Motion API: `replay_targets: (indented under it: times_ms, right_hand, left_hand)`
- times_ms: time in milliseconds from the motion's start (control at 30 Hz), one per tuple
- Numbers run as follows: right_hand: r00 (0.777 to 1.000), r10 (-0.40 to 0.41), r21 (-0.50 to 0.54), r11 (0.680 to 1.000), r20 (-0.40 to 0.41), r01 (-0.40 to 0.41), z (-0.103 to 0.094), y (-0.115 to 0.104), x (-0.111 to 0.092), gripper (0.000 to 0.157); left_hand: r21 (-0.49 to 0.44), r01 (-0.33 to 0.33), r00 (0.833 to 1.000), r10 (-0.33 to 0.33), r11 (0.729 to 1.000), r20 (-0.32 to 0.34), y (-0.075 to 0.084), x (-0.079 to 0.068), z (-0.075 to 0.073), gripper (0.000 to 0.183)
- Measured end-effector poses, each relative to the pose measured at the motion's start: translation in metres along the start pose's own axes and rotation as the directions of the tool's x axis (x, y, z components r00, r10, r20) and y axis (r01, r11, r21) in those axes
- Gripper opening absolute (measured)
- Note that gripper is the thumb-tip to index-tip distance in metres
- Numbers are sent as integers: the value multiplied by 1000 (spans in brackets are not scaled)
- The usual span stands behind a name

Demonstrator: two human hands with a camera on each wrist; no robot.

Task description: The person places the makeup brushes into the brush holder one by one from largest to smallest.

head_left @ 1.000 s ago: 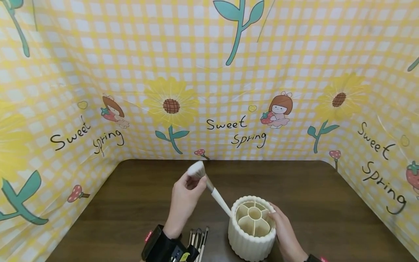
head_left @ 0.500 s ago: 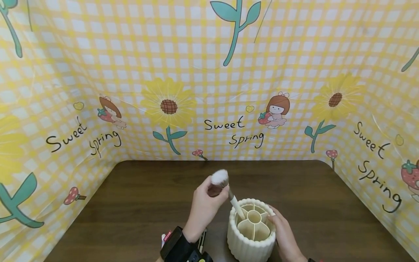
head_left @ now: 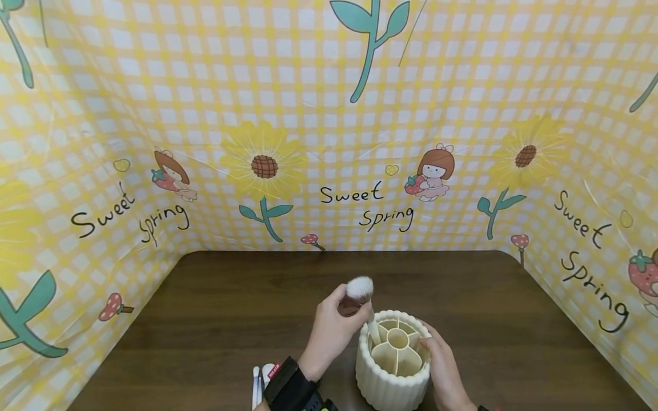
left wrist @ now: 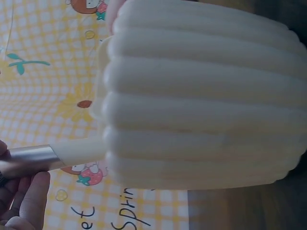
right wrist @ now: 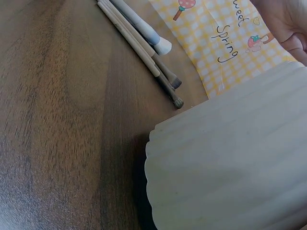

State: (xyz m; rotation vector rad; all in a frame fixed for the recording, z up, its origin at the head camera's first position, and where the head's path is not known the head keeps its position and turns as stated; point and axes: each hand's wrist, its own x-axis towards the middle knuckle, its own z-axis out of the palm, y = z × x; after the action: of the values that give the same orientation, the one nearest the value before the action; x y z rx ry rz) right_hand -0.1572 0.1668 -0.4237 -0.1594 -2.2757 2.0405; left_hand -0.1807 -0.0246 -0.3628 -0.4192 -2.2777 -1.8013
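Note:
My left hand (head_left: 331, 331) pinches a makeup brush (head_left: 360, 289) just below its white bristles. The brush points bristles up, and its pale handle reaches down into a left compartment of a cream, ribbed brush holder (head_left: 392, 379). In the left wrist view, the silver ferrule (left wrist: 31, 160) lies between the fingers (left wrist: 36, 196), and the handle passes behind the holder's scalloped rim. My right hand (head_left: 444, 365) grips the holder on its right side, thumb at the rim. Inside the holder, dividers fan out from a round middle tube (head_left: 398, 338).
Several more makeup brushes (right wrist: 139, 40) lie on the dark wooden table (head_left: 231, 308), left of the holder and partly hidden by the left wrist in the head view. A yellow checked cloth (head_left: 319, 114) stands around the table's back and sides.
My left hand has moved right and slightly down with the brush, bringing its handle from outside the rim into a compartment. The right hand stays on the holder.

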Motion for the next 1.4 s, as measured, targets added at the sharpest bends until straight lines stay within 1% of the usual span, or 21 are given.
replay_targets:
  times_ms: [233, 367, 567, 700, 1000, 1233, 1400]
  right_hand:
    - [1000, 0, 8, 1000, 5, -1, 0, -1, 0, 46]
    - [1000, -6, 6, 1000, 5, 6, 1, -1, -1, 46]
    - [1000, -12, 11, 1000, 5, 12, 1, -1, -1, 45]
    - [1000, -8, 19, 1000, 14, 8, 1, -2, -1, 46]
    - [1000, 1, 18, 1000, 16, -1, 0, -1, -1, 46]
    - [1000, 1, 12, 1000, 4, -1, 1, -2, -2, 45]
    - [1000, -2, 14, 1000, 14, 2, 0, -2, -2, 46]
  left_hand:
    - [-30, 2, 998, 0, 1000, 56, -8, -6, 10, 23]
    - [-24, 12, 997, -10, 1000, 80, -13, -8, 14, 20]
    - [-9, 22, 997, -21, 1000, 78, -18, -9, 17, 20]
    - [-12, 15, 997, -14, 1000, 77, -18, -9, 18, 21]
    - [-23, 47, 994, -44, 999, 100, -18, -11, 14, 26]
    - [-5, 44, 994, -43, 999, 99, -17, -16, 7, 31]
    - [31, 53, 991, -56, 998, 119, -17, -20, 1, 31]
